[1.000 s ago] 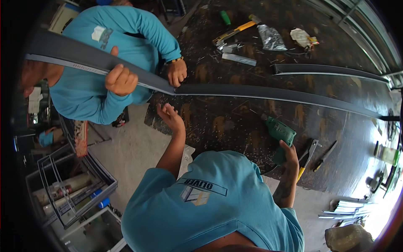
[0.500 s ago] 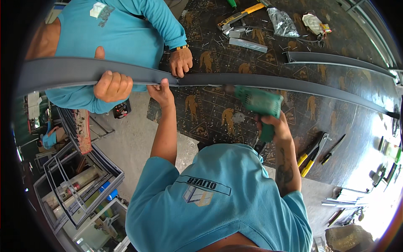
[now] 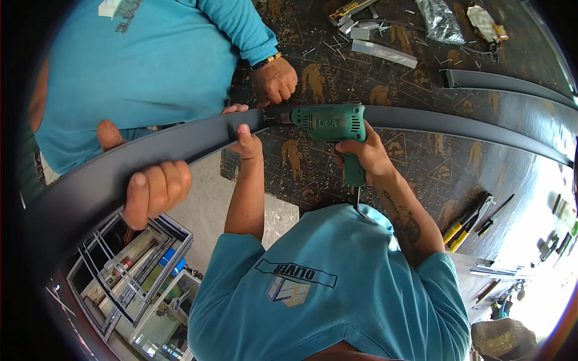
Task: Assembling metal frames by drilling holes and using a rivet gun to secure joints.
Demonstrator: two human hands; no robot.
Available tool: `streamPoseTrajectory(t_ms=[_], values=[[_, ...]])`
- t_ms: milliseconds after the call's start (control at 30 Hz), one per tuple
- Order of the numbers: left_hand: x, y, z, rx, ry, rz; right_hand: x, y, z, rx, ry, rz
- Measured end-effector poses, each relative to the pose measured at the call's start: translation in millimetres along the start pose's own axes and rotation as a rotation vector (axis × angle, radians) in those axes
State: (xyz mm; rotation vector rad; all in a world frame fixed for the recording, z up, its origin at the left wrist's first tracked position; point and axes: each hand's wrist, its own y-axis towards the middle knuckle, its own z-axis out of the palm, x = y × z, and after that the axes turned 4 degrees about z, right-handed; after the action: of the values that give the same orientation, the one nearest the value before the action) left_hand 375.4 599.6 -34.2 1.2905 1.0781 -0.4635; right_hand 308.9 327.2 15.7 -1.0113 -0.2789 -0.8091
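My right hand (image 3: 370, 155) is wrapped round the handle of a green power drill (image 3: 330, 123), its chuck pointing left. The drill tip lies at the joint where a left grey channel profile (image 3: 205, 133) meets a right grey channel profile (image 3: 421, 118); the exact contact is too small to tell. My left hand (image 3: 248, 144) grips the left profile just beside this joint, thumb in front and other fingers partly hidden behind. Further left, a co-worker's hand (image 3: 161, 189) clasps the same profile, which slants down toward the left. The co-worker's other hand (image 3: 277, 79) rests on the table above the joint.
On the dark patterned table (image 3: 313, 165), metal offcuts (image 3: 384, 53), scattered nails and a plastic bag (image 3: 441, 23) lie at the far side. Another grey profile (image 3: 506, 83) is at the right. Yellow-handled snips (image 3: 468, 222) lie near the right edge. Metal frames (image 3: 123, 277) stand lower left.
The drill in my right hand has moved left to the joint. The left profile now slants lower at its outer end, with the co-worker's gripping hand lower too. The view has shifted slightly.
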Motion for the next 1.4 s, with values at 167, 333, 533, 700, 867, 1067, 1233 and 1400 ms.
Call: streamPoseTrajectory(t_ms=[167,333,533,700,867,1067,1233,1400], values=[[1.9,2.3,-5.4,0.127,-0.074,0.069,4.7,5.5,4.9,0.004,-0.026,0.017],[8.4,5.9,-6.3,0.249,0.060,0.168,9.3,7.4,7.4,0.008,-0.120,0.025],[12.9,2.5,-6.0,0.196,0.063,0.178,16.9,10.5,8.1,0.015,-0.014,0.102],[15.9,1.7,-5.7,0.178,0.095,0.173,21.0,10.7,12.0,-0.048,-0.009,0.190],[15.1,-0.4,-2.5,0.154,0.082,0.131,18.5,7.9,19.2,-0.079,-0.005,0.195],[13.7,2.6,-0.7,0.136,0.145,0.177,19.9,2.5,29.7,-0.116,-0.151,0.198],[13.4,4.4,-2.2,0.147,0.187,0.170,20.8,-0.3,37.7,-0.164,-0.349,0.127],[10.5,4.3,1.8,0.191,0.127,0.130,24.6,-4.6,45.7,-0.195,-0.425,0.078]])
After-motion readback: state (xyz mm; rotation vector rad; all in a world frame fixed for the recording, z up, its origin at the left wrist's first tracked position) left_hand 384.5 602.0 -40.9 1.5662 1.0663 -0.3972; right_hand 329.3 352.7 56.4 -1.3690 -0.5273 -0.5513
